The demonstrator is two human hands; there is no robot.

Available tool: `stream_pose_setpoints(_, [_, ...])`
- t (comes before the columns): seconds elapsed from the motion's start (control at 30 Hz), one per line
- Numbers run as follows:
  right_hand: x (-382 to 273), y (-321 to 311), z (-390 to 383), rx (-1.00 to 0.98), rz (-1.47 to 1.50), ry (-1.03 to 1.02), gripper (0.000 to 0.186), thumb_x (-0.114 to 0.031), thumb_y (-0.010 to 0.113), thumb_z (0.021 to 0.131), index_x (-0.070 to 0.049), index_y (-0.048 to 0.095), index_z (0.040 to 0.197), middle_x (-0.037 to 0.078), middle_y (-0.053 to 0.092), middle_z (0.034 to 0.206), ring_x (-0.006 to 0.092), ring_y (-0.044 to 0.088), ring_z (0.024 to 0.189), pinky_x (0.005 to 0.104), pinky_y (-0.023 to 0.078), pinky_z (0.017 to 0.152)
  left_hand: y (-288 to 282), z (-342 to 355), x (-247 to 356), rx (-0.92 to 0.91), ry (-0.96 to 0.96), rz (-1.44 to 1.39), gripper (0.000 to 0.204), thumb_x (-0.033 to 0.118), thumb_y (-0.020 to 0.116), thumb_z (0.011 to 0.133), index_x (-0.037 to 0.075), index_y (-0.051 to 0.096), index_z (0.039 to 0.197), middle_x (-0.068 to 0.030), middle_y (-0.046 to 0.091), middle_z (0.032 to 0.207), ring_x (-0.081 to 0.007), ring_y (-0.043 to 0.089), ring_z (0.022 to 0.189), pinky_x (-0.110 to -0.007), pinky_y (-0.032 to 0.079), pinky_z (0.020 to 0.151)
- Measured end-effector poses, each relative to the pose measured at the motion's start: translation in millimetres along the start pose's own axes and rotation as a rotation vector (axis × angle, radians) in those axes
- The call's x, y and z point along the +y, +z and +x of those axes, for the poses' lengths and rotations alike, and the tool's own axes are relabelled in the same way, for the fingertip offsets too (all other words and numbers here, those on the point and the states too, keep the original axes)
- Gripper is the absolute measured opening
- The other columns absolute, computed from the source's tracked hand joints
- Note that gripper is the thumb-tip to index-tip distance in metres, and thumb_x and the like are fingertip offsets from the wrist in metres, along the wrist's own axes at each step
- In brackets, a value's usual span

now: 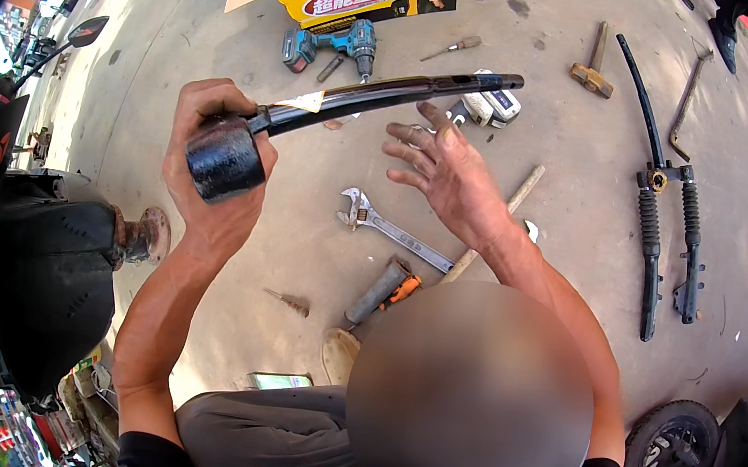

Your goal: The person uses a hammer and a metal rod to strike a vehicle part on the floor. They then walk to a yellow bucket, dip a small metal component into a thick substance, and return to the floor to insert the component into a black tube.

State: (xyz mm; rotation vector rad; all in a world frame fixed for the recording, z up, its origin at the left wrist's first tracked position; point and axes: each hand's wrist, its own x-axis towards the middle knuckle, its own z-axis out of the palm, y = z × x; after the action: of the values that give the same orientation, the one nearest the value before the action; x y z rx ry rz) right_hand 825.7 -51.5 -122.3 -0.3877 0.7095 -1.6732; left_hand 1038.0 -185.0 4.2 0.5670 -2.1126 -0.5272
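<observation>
My left hand [224,216] is wrapped round the thick end of a black metal tube [385,97] with a short wide cylinder at that end. The tube slants up to the right, held above the ground, with a pale label on its side. My right hand [459,183] is open with spread fingers, just below the tube's far half and apparently holding nothing. Below the hands lie an adjustable wrench [398,237] and a wooden stick [522,193]. Beyond the tube are a blue cordless drill [333,44] and a white-and-black tool [494,108], partly hidden.
A yellow box [361,0] stands at the back. Farther right lie a screwdriver [453,47], a hammer [593,80], a bent rod [685,111] and a black front fork [653,232]. A black scooter [49,272] flanks my left; a wheel [678,410] is at lower right.
</observation>
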Motion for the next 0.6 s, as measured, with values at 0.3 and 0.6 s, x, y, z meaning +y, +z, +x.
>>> stream_pose_setpoints(0.3, [-91, -13, -47, 0.455, 0.334, -0.311, 0.042, -0.050, 0.062, 0.105, -0.014, 0.049, 0.088, -0.005, 0.036, 0.064, 0.0111, 0.038, 0.055, 0.0314, 0.041, 0.060, 106, -96, 26, -0.443, 0.820, 0.099, 0.038, 0.010, 0.074, 0.081, 0.011, 0.060, 0.116, -0.0095, 0.061, 0.114, -0.0297, 0.061, 0.109, -0.050, 0.052, 0.102])
stream_pose_setpoints(0.6, [-136, -88, -109, 0.258, -0.534, -0.424, 0.064, -0.051, 0.063, 0.103, 0.007, 0.057, 0.129, -0.002, 0.038, 0.054, 0.0097, 0.039, 0.044, 0.0294, 0.040, 0.049, 212, -95, 83, -0.727, 0.080, -0.401, 0.042, 0.002, 0.081, 0.082, 0.002, 0.063, 0.120, -0.0147, 0.066, 0.120, -0.0283, 0.065, 0.101, -0.040, 0.054, 0.089])
